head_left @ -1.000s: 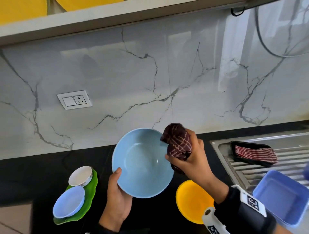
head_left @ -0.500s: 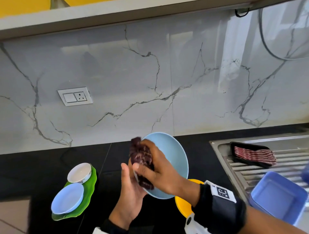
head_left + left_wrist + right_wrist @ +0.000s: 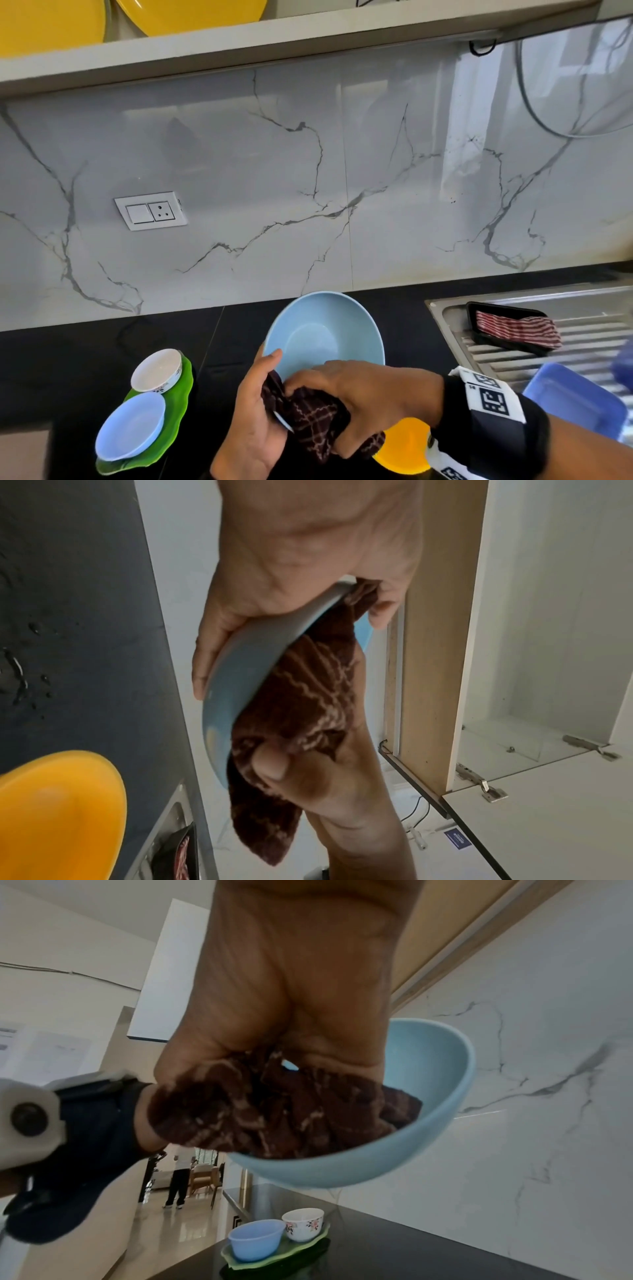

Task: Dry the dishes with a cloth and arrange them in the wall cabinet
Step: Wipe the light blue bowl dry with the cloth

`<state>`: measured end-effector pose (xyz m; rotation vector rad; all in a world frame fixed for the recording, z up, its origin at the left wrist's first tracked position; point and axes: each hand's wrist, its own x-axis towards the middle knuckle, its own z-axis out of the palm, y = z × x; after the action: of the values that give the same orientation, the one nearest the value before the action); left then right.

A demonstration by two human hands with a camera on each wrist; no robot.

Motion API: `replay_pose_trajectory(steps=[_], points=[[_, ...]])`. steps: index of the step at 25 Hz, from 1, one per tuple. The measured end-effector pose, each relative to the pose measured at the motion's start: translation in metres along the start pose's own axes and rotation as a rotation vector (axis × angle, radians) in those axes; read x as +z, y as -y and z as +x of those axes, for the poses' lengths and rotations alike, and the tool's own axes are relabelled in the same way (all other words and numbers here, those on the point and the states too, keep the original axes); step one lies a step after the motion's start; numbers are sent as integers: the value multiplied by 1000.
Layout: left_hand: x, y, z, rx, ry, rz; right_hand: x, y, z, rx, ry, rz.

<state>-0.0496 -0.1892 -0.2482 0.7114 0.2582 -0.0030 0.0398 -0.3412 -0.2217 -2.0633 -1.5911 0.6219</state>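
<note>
A light blue bowl (image 3: 325,334) is held above the black counter, tilted with its inside toward me. My left hand (image 3: 255,411) grips its near left rim, thumb inside and fingers behind. My right hand (image 3: 356,394) clutches a dark brown checked cloth (image 3: 313,419) and presses it against the bowl's near rim. In the left wrist view the cloth (image 3: 308,704) is folded over the bowl's edge (image 3: 240,669). In the right wrist view the cloth (image 3: 274,1110) lies bunched inside the bowl (image 3: 428,1096). The wall cabinet shelf (image 3: 239,51) above carries yellow plates (image 3: 191,13).
At the left, a green leaf-shaped tray (image 3: 178,404) bears a small blue bowl (image 3: 130,426) and a white floral cup (image 3: 157,370). A yellow bowl (image 3: 404,445) sits under my right wrist. The steel drainboard (image 3: 582,342) holds a black tray with striped cloth (image 3: 513,329) and a blue tub (image 3: 575,401).
My right hand has carried the cloth from the bowl's right rim, across its left side, down to its near rim. The bowl has turned in my left hand. The view has tilted upward.
</note>
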Motion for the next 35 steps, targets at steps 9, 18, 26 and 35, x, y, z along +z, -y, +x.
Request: replay_pose_trajectory(steps=[9,18,26,35], points=[[27,2,-7,-64,69,-125,19,-11,8,-39,-230,-487],[1,6,9,318,106,306,-4,-1,37,397,-285,-639],[11,-3,14,247,36,103,-9,16,15,539,-310,-659],[0,0,24,179,-56,119,8,35,-10,249,-149,-229]])
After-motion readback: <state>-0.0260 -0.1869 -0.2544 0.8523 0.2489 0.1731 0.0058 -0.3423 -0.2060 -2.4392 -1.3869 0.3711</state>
